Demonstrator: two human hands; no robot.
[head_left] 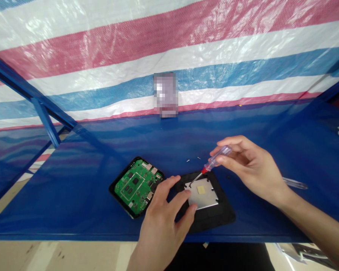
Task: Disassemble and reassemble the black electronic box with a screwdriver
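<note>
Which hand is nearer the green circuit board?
Left. The left hand sits just right of the circuit board; the right hand, holding a screwdriver, is farther right, beyond the metal plate.

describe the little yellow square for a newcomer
On the blue table, find the black casing under the left hand, beside the green circuit board. On it lies a silver metal plate; the yellow pad at its centre, near the screwdriver tip, is its only yellow.
</note>
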